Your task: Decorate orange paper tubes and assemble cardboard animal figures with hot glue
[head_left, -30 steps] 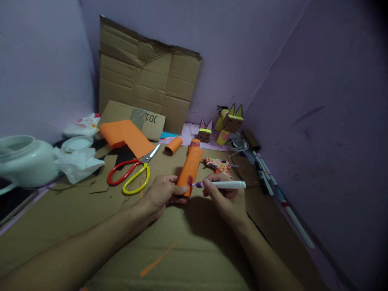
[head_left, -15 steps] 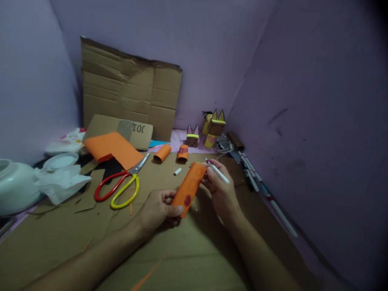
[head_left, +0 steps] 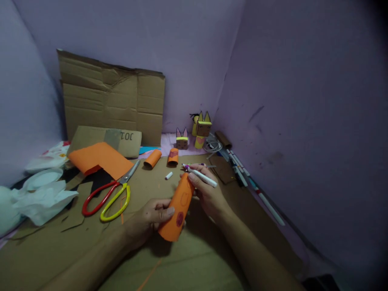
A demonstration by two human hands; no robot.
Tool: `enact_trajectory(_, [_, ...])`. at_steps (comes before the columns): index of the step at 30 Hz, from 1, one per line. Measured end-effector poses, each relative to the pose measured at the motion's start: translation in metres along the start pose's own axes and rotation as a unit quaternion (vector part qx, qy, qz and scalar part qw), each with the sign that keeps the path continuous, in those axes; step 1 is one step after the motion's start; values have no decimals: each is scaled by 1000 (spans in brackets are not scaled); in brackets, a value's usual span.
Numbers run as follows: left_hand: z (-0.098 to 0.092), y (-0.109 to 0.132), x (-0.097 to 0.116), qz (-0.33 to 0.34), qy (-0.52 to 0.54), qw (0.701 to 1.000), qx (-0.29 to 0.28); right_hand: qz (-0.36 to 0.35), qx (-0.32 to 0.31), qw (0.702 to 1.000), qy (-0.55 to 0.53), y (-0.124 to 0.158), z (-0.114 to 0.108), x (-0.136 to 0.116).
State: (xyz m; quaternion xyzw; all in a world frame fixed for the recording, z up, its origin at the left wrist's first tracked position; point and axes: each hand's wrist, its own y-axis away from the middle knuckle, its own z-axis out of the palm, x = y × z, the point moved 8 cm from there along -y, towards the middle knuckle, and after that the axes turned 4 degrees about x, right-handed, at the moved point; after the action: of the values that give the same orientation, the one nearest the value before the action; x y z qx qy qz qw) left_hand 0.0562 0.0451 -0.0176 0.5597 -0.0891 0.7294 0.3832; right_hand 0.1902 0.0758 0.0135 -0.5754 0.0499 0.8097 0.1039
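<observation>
My left hand (head_left: 157, 218) is closed around the lower left side of an orange paper tube (head_left: 178, 206), thumb on top. The tube is tilted and bears a filled purple circle and drawn outlines above it. Between the fingers of my right hand (head_left: 207, 190) is a white marker (head_left: 203, 176) with an uncapped purple tip pointing left, just beyond the tube's upper end. Those same fingers also touch the tube's upper edge. The marker's small white cap (head_left: 169, 176) lies on the cardboard sheet (head_left: 127, 250) beyond the tube.
Scissors (head_left: 121, 188) with red and yellow handles and folded orange paper (head_left: 100, 158) lie at left. Two short orange tubes (head_left: 152, 159) sit behind. Cardboard figures (head_left: 203, 128) stand near the wall. Several markers (head_left: 257, 188) line the right wall; crumpled tissue (head_left: 45, 202) lies far left.
The tube has turned and its lower end has come nearer, clear of my left thumb. My right fingers have shifted onto its upper end. The whole view has swung slightly right.
</observation>
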Motion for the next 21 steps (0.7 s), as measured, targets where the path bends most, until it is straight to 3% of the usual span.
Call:
enact_trajectory(4, [2,1,-4,-31,55,998,-3,-6,-37,999,-6,3,8,0])
enact_trajectory(11, [-20,-7,2,24,98,989,112,-155,68,985,26,3,-17,-31])
enact_trajectory(14, [-24,-8,3,34,92,987,125,-201,38,977,50,11,-14,-39])
enact_trajectory(21, [-25,-7,2,48,88,984,145,-281,1,930,236,28,3,-47])
